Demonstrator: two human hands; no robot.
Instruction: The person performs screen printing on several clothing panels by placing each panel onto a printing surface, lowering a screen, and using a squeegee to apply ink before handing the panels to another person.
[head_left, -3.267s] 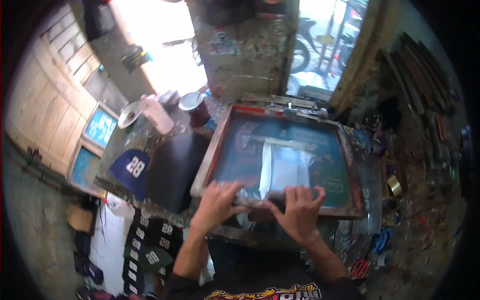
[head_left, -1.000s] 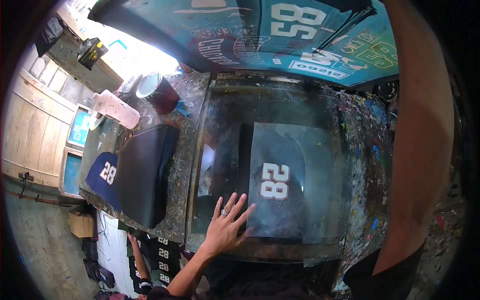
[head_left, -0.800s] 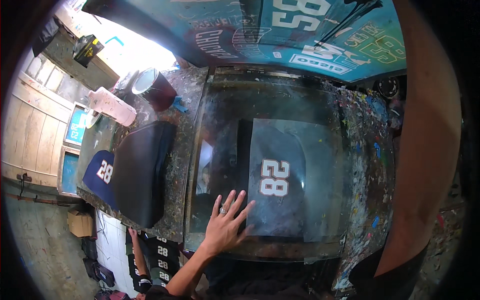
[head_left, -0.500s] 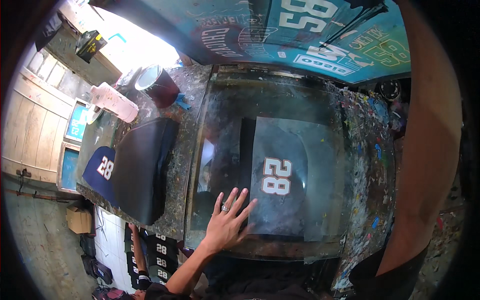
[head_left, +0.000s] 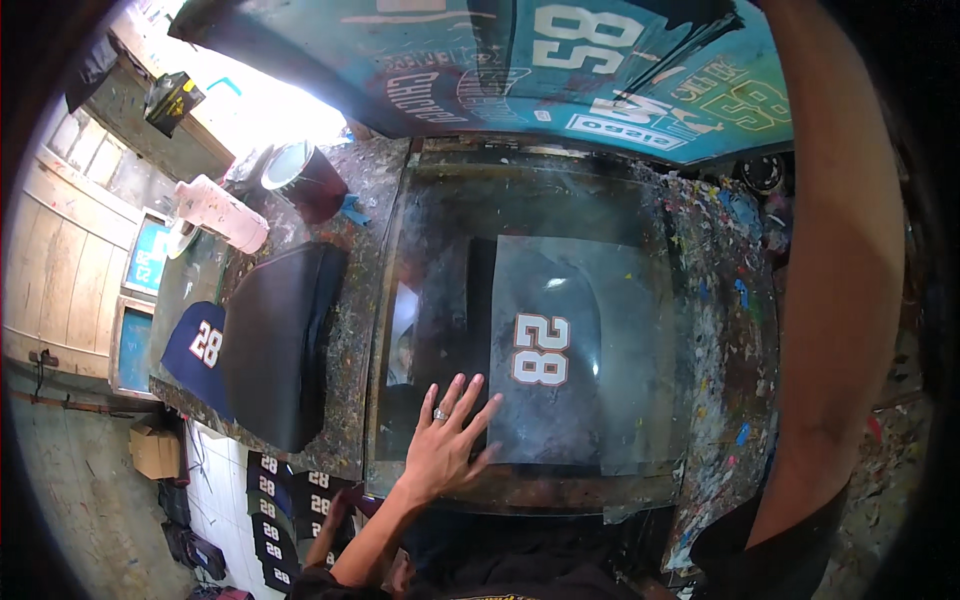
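My left hand (head_left: 447, 447) has its fingers spread, with a ring on one of them. It rests at the left edge of a dark fabric panel (head_left: 545, 420) on the glass-like work surface (head_left: 640, 440). On the panel is a white printed number with an orange outline (head_left: 541, 350). My right forearm (head_left: 840, 230) rises along the right side and leaves through the top edge, so the right hand is out of the picture. Beyond the panel, a blue-green printing screen (head_left: 450, 70) with several stencil designs stands raised and tilted.
To the left lie a stack of dark fabric panels (head_left: 285, 340) and a navy printed piece (head_left: 195, 350). Behind them are a pink bottle (head_left: 222, 213) and a paint bucket (head_left: 305, 185). Another person's arm (head_left: 325, 530) is at the lower left, near several printed panels (head_left: 270, 530).
The whole view has shifted a little, things appearing slightly farther left. My left hand keeps its place by the panel. The other person's arm has moved right, away from the printed panels.
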